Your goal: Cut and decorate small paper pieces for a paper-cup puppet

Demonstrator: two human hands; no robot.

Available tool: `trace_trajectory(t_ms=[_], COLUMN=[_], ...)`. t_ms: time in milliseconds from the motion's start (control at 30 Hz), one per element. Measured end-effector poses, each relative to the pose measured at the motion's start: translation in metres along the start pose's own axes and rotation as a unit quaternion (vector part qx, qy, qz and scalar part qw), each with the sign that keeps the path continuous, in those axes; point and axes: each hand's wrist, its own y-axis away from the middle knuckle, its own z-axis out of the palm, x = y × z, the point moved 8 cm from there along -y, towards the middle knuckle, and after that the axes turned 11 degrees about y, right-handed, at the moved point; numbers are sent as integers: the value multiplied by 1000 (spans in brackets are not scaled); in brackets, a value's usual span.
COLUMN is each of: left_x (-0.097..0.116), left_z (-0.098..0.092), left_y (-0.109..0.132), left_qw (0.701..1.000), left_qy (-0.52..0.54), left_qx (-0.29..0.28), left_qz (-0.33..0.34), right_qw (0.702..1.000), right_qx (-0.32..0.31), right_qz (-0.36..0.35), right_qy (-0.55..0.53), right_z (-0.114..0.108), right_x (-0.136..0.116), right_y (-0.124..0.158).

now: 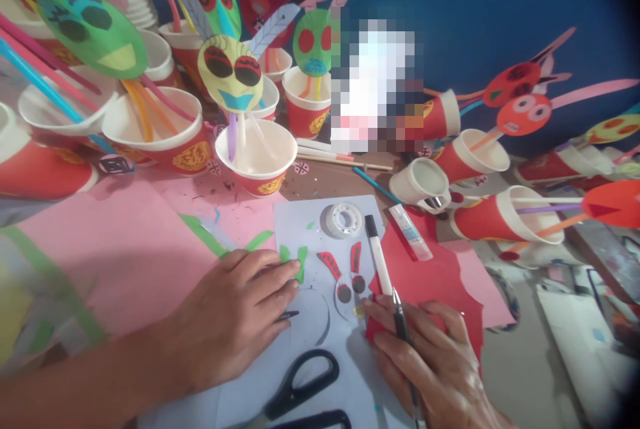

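My left hand (250, 309) lies flat on pale blue paper (320, 212), fingers stretched out next to green paper strips (294, 264). A small dark pointed piece (287, 315) sticks out from under its fingers; I cannot tell what it is. My right hand (430, 356) is closed round a black and silver pen (401, 322), whose tip points away from me. Its fingertips touch the edge of a small paper face (345, 310) with dark eyes and two red dotted antennae. Black-handled scissors (300, 390) lie between my hands, blades hidden at the bottom edge.
A tape roll (344, 220), white marker (379, 254) and glue stick (410, 232) lie beyond my hands. Red paper (440, 276) and pink paper (130, 249) flank them. Red cups (257, 156) with paper-faced puppets stand behind. A white mug (420, 181) is at right.
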Motion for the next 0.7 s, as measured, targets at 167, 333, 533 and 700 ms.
trace_trajectory(t_ms=[167, 333, 533, 700], left_x=[0, 0, -1, 0], left_z=[-1, -2, -1, -1], left_y=[-1, -1, -1, -1], left_qw=[1000, 1000, 1000, 1000], left_qy=[1, 0, 7, 14], left_qx=[10, 2, -4, -3], left_qz=[-3, -3, -4, -5], right_qw=[999, 998, 996, 997], right_qx=[-4, 6, -37, -13], right_qz=[23, -59, -72, -18], right_qy=[-27, -17, -26, -71], right_z=[-2, -13, -4, -2], right_x=[4, -11, -16, -8], right_y=[-1, -4, -12, -13])
